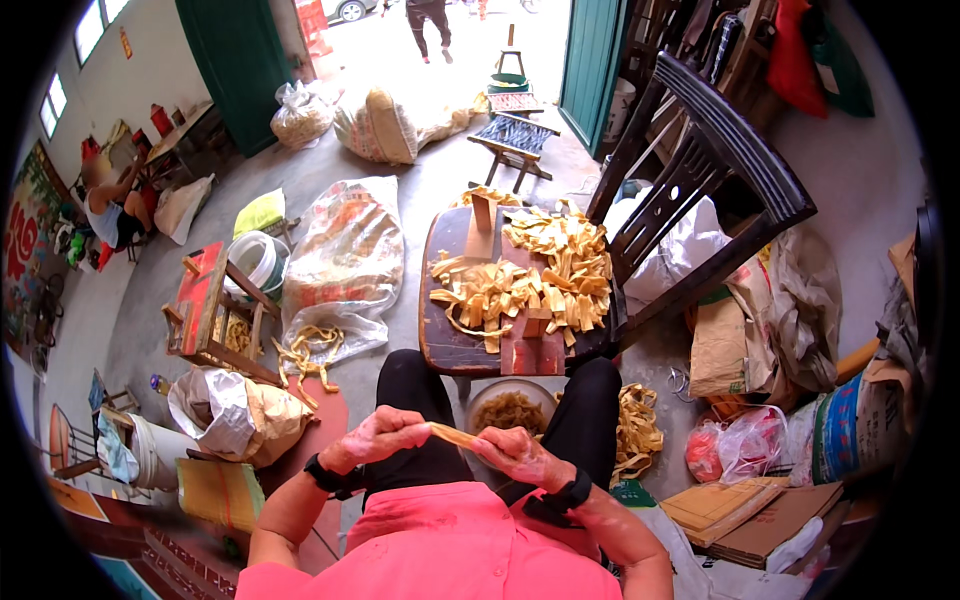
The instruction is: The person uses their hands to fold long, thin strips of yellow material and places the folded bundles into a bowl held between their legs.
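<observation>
Between my two hands a short tan strip (452,435) is stretched over my lap. My left hand (388,435) pinches one end of it and my right hand (517,452) grips the other. What the strip is made of, I cannot tell. Below it, between my knees, a bowl (551,397) holds brownish strips (511,412). In front of my knees, a dark wooden chair seat (442,345) bears heaps of similar flat strips (570,262). A wooden block on a reddish board (534,352) sits at the seat's near edge, and another upright wooden piece (482,217) at its far side.
The chair's slatted back (720,150) rises at the right. More strips (637,431) lie on the floor by my right leg. A plastic-wrapped sack (341,255), a small wooden stool (202,307) and a bucket (256,259) stand left. Cardboard (780,525) lies right; a seated person (112,202) is far left.
</observation>
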### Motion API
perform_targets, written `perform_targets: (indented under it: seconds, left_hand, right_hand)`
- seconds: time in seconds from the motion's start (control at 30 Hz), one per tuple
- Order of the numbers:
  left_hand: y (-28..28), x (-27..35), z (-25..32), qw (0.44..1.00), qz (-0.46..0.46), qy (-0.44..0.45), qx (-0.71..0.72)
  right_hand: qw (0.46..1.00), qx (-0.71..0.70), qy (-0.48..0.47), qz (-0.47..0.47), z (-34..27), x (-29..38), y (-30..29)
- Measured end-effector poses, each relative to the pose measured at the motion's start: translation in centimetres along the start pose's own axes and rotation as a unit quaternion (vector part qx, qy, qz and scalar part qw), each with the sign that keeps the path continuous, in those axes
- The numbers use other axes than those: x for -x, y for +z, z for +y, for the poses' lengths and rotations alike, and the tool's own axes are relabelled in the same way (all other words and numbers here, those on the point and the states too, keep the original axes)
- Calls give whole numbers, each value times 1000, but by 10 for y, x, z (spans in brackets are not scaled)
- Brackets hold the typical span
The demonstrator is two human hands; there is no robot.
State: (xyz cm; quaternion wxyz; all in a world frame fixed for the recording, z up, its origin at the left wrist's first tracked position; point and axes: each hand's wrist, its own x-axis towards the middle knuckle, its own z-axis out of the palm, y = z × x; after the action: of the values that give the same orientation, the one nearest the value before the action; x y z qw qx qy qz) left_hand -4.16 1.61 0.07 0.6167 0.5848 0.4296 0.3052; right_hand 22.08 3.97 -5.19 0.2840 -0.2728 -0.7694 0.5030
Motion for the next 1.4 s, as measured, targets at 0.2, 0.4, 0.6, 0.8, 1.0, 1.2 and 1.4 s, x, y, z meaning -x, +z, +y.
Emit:
perform_targets:
  seconds: [0.2,0.4,0.6,0.8,1.0,1.2,1.4]
  left_hand:
    - [13,-10,9,900,188,64,389]
    - [22,-24,16,871,259,131,397]
    - [46,-28,-11,978,124,169,-4]
    - [57,-29,-27,936,75,251,-234]
    - [64,-31,-40,953,20,235,-190]
    - [65,-30,-37,938,45,234,-252]
    - [67,-31,-29,900,113,327,-266]
  right_hand:
    - [989,33,-111,91,-23,-41,9]
    - [990,29,-80,112,-32,-52,8]
    - [991,80,-52,96,-5,-26,17]
    - [987,-122,82,65,-8,0,13]
    - [953,-229,180,81,21,16,34]
    - [935,-282,202,78,10,18,31]
    - [930,-295,175,128,-3,15,28]
